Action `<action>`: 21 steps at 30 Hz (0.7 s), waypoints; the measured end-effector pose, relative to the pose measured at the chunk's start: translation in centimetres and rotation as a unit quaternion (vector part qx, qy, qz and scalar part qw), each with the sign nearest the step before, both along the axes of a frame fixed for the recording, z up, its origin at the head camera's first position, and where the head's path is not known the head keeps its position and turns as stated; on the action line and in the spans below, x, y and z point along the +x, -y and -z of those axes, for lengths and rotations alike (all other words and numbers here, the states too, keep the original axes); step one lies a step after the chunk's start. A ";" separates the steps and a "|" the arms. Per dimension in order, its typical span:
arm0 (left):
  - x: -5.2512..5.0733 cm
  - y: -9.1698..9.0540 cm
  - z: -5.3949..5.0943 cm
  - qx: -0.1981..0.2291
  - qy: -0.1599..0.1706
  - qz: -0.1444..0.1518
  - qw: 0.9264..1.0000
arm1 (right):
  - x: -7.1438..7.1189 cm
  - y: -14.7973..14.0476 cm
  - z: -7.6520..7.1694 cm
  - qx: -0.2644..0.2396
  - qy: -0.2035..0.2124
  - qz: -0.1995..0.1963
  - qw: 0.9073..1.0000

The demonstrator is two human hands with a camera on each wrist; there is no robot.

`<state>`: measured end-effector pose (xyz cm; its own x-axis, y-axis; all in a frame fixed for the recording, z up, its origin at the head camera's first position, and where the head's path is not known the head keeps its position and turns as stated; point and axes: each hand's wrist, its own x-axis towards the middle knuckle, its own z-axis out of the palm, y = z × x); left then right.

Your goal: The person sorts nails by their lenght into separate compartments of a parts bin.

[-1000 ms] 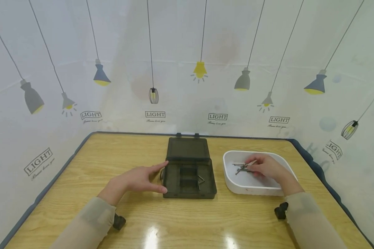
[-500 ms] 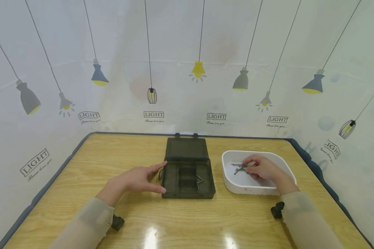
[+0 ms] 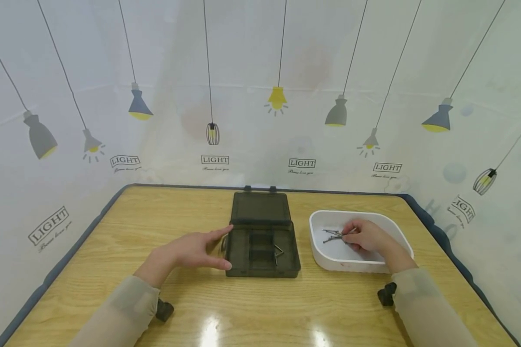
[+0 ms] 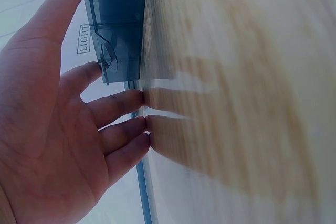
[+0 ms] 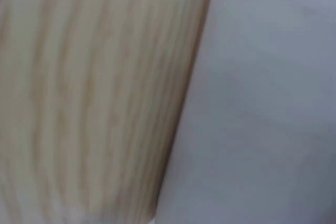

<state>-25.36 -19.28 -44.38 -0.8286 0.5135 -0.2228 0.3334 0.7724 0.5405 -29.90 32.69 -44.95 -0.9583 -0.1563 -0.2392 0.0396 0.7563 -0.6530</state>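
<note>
Head view, screws pinched at tips of right hand, inside white tray, left hand touching box, fingers spread

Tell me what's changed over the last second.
The screws in the white tray, crossed in a pile before, now fan leftward from the right hand; whether it grips any is unclear. The left hand stays spread at the dark box, whose open lid and metal pieces haven't moved.

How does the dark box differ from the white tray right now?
The box is dark and smoky; the tray is white. The box has an open lid; the tray shows none. The box is divided inside; the tray is undivided. Both sit on the table and contain small metal pieces.
</note>
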 end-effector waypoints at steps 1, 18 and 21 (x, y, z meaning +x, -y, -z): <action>0.0 0.0 0.0 -0.002 0.001 -0.002 1.000 | 0.0 0.0 0.0 0.005 -0.001 0.000 1.000; 0.2 -0.1 -0.2 0.002 -0.003 -0.006 1.000 | 0.1 0.4 -0.2 0.022 -0.002 0.005 1.000; 0.1 0.0 -0.1 -0.002 -0.004 -0.007 1.000 | 0.0 0.4 -0.1 0.024 -0.002 0.006 1.000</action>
